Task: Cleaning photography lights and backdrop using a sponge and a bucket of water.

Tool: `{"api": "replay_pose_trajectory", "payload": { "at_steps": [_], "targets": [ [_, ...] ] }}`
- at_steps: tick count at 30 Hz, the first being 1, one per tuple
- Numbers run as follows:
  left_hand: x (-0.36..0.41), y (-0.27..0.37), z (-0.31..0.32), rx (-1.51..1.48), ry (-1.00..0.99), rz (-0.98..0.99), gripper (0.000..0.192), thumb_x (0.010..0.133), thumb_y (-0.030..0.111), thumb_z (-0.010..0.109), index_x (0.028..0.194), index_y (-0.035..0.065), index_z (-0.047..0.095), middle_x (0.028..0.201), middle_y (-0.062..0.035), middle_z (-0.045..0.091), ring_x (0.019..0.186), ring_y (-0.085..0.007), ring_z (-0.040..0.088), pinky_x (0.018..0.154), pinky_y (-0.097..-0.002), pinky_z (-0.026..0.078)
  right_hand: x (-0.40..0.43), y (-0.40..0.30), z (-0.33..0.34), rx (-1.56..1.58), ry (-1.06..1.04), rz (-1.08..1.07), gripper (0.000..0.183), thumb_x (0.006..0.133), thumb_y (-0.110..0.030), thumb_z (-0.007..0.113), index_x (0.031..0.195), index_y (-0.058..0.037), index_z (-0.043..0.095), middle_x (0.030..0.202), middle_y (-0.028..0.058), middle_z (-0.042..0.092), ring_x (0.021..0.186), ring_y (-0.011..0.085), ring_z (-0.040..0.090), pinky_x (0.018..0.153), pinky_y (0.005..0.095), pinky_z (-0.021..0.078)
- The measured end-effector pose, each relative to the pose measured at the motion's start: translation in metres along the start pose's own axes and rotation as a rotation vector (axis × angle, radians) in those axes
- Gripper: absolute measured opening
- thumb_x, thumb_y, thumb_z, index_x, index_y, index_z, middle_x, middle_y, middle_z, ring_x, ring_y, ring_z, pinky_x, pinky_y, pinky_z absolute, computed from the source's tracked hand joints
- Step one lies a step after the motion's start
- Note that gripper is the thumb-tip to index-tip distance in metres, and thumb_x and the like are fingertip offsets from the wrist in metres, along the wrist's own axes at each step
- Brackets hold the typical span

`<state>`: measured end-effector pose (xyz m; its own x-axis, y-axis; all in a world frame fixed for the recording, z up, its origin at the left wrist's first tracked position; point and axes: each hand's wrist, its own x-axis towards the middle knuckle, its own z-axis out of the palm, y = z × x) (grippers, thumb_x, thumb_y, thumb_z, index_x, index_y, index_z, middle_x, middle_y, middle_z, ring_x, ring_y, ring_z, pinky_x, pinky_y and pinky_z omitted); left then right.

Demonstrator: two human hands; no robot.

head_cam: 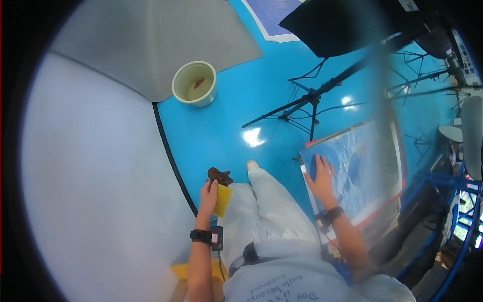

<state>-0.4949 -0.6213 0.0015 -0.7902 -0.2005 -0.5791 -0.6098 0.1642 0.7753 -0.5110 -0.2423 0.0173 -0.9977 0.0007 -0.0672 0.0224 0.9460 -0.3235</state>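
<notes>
My left hand [208, 197] is closed around a flat yellow piece [223, 200], perhaps a card or pad. A small dark-brown object [218, 175] with an irregular outline shows at its fingertips; its exact kind is unclear, and the hand seems to grip it too. My right hand [321, 181] is spread, palm down, over a blue-and-white printed board [356, 162] beside my leg. Whether the palm presses on the board cannot be told. Nothing shows in that hand.
A pale bucket [212, 90] holding a reddish-brown piece [198, 83] stands on the blue floor by a grey backdrop sheet [203, 34]. A white panel [102, 181] rises at left. A light stand [311, 97] with cables and a black softbox [328, 30] occupy the right, near blue metal framing [441, 179].
</notes>
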Motion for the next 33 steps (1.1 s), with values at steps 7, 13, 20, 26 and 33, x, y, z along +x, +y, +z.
{"api": "replay_pose_trajectory", "payload": {
  "at_steps": [7,13,20,26,33],
  "targets": [
    [0.043,-0.014,-0.038,0.047,-0.031,-0.087,0.036,0.096,0.032,0.049,0.085,-0.0021,0.055,0.069,-0.0054,0.051,0.066,-0.0125,0.047,0.061,-0.0309,0.039,-0.011,-0.015,0.008,-0.132,0.004,0.055,0.057,0.083,-0.020,0.063,0.133,-0.0015,0.044,0.128,0.0154,0.054,0.127,0.0266,0.044,0.105,0.0498,0.0238],
    [0.097,0.004,-0.079,0.131,-0.099,-0.044,0.037,0.096,0.032,0.049,0.083,-0.0024,0.054,0.071,-0.0084,0.052,0.066,-0.0162,0.047,0.063,-0.0323,0.040,0.000,-0.056,0.014,-0.122,0.074,0.261,0.035,0.086,-0.012,0.060,0.119,-0.0010,0.057,0.113,0.0124,0.064,0.112,0.0247,0.056,0.097,0.0412,0.0355],
    [0.156,0.029,-0.152,0.160,-0.033,0.017,0.036,0.095,0.032,0.049,0.087,-0.0021,0.057,0.076,-0.0105,0.057,0.070,-0.0174,0.051,0.067,-0.0325,0.042,0.104,-0.175,0.000,1.373,0.009,0.664,0.036,0.095,-0.011,0.049,0.129,0.0016,0.049,0.126,0.0136,0.058,0.107,0.0163,0.058,0.088,0.0263,0.0468],
    [0.189,0.010,-0.203,0.102,0.015,-0.052,0.037,0.095,0.031,0.048,0.086,-0.0034,0.057,0.076,-0.0128,0.058,0.069,-0.0192,0.054,0.065,-0.0336,0.043,0.189,-0.252,-0.010,1.631,-0.155,0.514,0.047,0.093,-0.009,0.050,0.137,0.0014,0.039,0.128,0.0140,0.055,0.105,0.0151,0.057,0.088,0.0262,0.0458],
    [0.233,0.021,-0.243,0.169,0.036,-0.121,0.037,0.095,0.031,0.048,0.087,-0.0036,0.057,0.076,-0.0136,0.059,0.069,-0.0201,0.056,0.065,-0.0352,0.044,0.284,-0.296,0.005,1.718,-0.230,0.439,0.045,0.092,-0.009,0.050,0.135,0.0012,0.041,0.126,0.0132,0.057,0.100,0.0129,0.058,0.085,0.0257,0.0460]
  ]
}}
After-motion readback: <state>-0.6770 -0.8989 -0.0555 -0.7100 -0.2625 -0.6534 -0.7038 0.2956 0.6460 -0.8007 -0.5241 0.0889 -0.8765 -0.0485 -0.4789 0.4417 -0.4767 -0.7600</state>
